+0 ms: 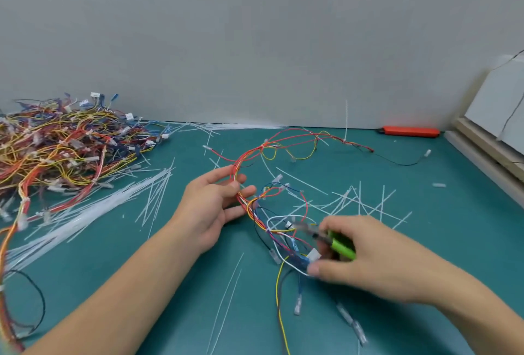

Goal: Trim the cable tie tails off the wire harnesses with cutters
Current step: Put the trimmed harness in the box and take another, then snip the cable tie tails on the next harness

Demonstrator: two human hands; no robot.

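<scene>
In the middle of the frame the left hand (217, 201) pinches the wire harness (256, 210) between thumb and fingers, holding a thin bundle of red, yellow and orange wires; its grip is closed around that bundle, with the palm turned partly up. The harness itself lies on the green worktop (170, 283), a smooth matt surface; its long red and yellow loops run to the upper right of the centre, and its lower part, with blue, white and black wires and small clear plastic terminals, lies under the right hand (365, 255). From the far loop one white cable tie tail (346, 119) stands straight up, thin and ribbed.

The right hand, at the lower right of the centre, grasps the cutters (337, 244); the handles are bright green and glossy, the metal tip is blurred, so I cannot tell if the blades are apart. The thumb of this hand touches the blue wires near a white connector.

At the upper left lies a large tangled pile of harnesses (62, 145); beside it are many loose white cable ties (93, 213), straight and translucent. Cut white tails (365, 204) are scattered at the right of the centre. An orange-red flat tool (409, 131) lies at the far edge. No writing can be read.
</scene>
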